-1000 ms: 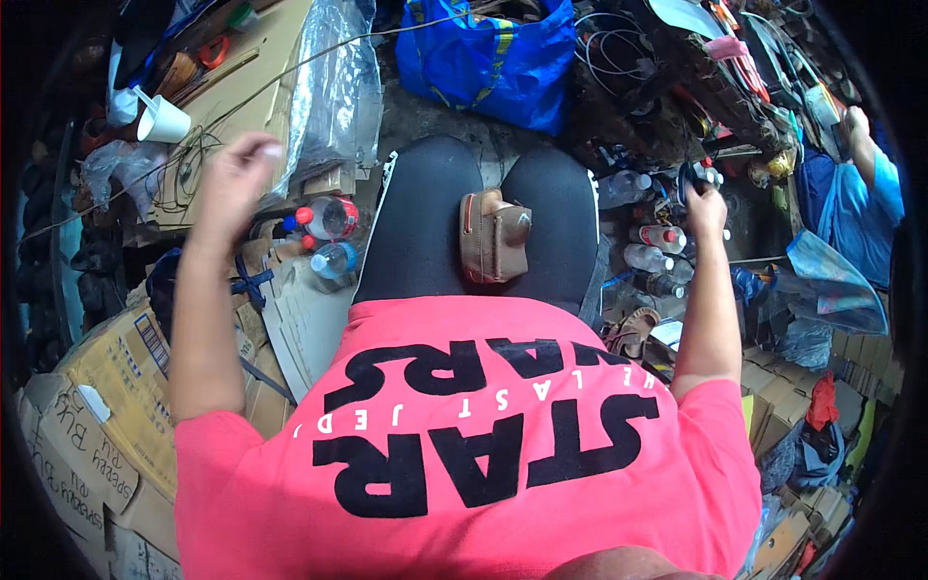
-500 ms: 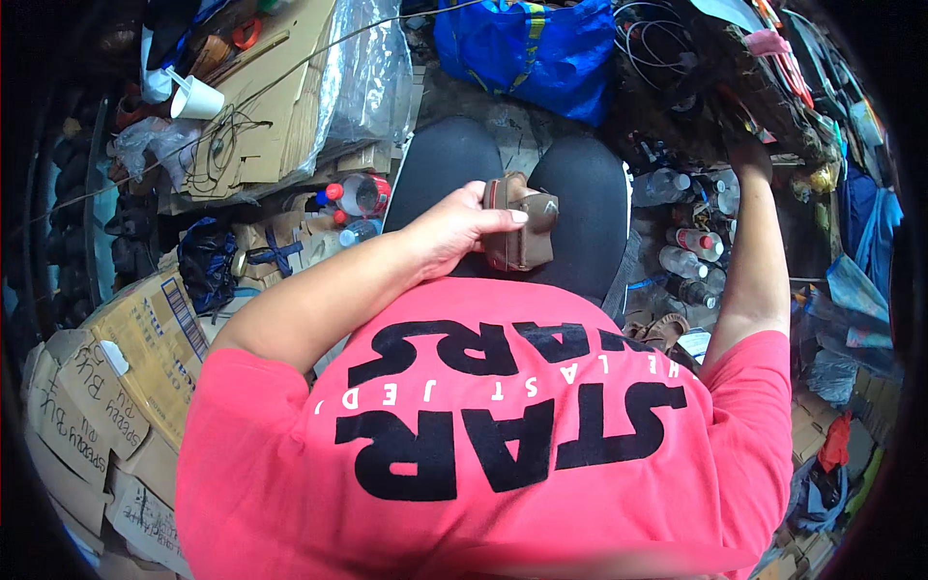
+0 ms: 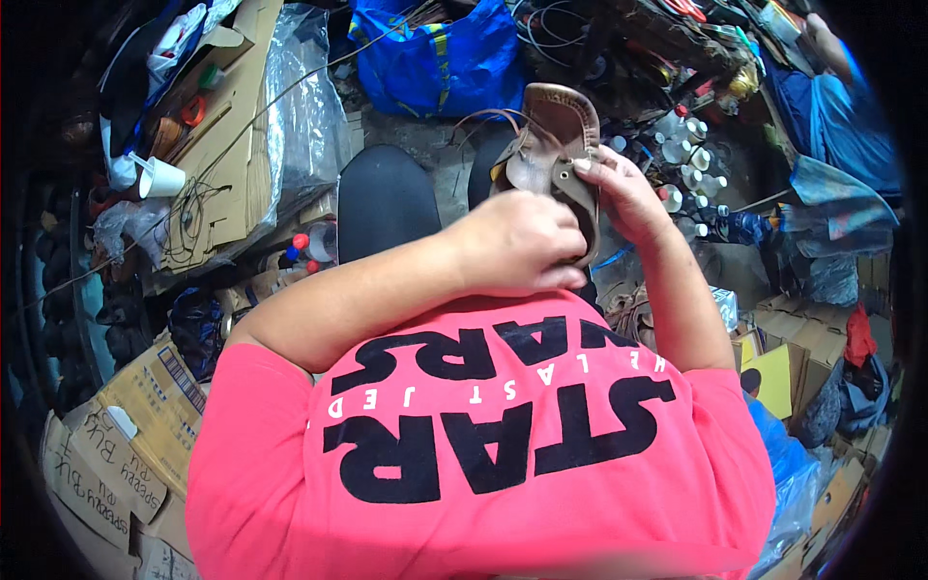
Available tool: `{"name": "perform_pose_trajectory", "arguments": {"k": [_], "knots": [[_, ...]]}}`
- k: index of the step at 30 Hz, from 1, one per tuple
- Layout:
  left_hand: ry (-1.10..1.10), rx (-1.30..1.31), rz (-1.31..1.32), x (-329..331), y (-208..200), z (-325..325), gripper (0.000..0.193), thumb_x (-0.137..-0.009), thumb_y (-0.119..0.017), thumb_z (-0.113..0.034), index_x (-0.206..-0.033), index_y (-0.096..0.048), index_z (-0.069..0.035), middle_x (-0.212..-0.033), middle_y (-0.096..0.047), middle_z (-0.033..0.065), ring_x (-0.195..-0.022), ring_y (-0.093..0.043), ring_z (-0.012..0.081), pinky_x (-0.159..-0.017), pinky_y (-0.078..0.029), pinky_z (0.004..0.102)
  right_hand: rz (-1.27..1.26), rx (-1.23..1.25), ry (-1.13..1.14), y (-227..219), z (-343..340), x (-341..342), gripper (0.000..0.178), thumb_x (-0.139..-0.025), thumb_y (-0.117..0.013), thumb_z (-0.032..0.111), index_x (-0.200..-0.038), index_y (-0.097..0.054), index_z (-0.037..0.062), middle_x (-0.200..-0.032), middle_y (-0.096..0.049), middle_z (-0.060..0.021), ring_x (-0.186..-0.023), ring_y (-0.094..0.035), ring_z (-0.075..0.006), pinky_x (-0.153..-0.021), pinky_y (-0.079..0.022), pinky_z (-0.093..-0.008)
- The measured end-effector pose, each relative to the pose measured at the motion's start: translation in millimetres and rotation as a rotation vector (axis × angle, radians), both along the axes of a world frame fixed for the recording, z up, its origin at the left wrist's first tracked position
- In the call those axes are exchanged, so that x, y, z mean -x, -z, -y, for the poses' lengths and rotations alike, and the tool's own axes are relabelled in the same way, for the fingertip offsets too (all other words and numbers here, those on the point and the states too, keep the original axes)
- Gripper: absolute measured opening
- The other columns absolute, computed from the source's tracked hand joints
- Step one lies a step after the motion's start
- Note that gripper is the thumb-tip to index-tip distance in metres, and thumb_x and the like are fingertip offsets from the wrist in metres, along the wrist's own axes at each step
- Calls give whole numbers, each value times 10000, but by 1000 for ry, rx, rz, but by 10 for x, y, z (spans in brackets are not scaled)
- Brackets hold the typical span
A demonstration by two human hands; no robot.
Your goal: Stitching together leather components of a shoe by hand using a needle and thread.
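A brown leather shoe upper [image 3: 564, 106], with stitching round its toe edge and a metal eyelet on a taupe flap, is held over my right thigh. My right hand [image 3: 626, 193] grips its right side, thumb on top near the eyelet. Closed over the near end is my left hand [image 3: 522, 242], its knuckles up; the fingertips and whatever lies under them are hidden. Thin brown laces [image 3: 490, 114] loop out from the upper's left side.
A blue bag [image 3: 435, 63] stands ahead. Flattened cardboard [image 3: 227, 126] and a white cup [image 3: 160, 178] are at the left. Several plastic bottles [image 3: 691, 174] crowd the right, near blue cloth [image 3: 836, 126]. A cardboard box [image 3: 145, 411] sits at the lower left.
My right hand has come back from the cluttered far right and now holds the shoe upper. My left hand has moved right and turned knuckles up. The view has shifted rightward.
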State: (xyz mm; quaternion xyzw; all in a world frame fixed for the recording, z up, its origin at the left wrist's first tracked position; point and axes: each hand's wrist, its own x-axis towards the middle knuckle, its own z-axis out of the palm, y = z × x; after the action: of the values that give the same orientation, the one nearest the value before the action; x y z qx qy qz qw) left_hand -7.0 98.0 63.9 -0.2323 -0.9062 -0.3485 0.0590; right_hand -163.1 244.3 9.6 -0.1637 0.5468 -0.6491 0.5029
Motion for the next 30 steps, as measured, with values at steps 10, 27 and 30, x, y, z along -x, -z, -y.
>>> {"name": "perform_pose_trajectory", "arguments": {"k": [10, 27, 30], "knots": [[-379, -102, -99, 691, 24, 600, 272, -793, -745, -236, -997, -675, -71, -939, -678, 120, -874, -667, 263, -754, -522, 343, -149, 20, -25, -299, -104, -196, 409, -868, -670, 190, -1208, -540, 3, -1084, -639, -59, -991, -597, -114, -919, -459, -282], [-676, -244, 266, 694, 458, 717, 263, -783, -769, -232, -966, -702, -56, -809, -712, 67, -716, -646, 110, -693, -520, 270, -209, -66, 43, -17, 176, -224, 619, -815, -761, 214, -1291, -464, -49, -1142, -613, -114, -1020, -602, -154, -898, -485, -279], [-699, -230, 268, 707, 526, 721, 271, -779, -772, -243, -963, -705, -57, -809, -713, 68, -715, -646, 107, -679, -523, 275, -241, -118, 59, 35, 196, -222, 625, -802, -772, 229, -1270, -476, -61, -1133, -618, -121, -1007, -607, -152, -877, -495, -276]]}}
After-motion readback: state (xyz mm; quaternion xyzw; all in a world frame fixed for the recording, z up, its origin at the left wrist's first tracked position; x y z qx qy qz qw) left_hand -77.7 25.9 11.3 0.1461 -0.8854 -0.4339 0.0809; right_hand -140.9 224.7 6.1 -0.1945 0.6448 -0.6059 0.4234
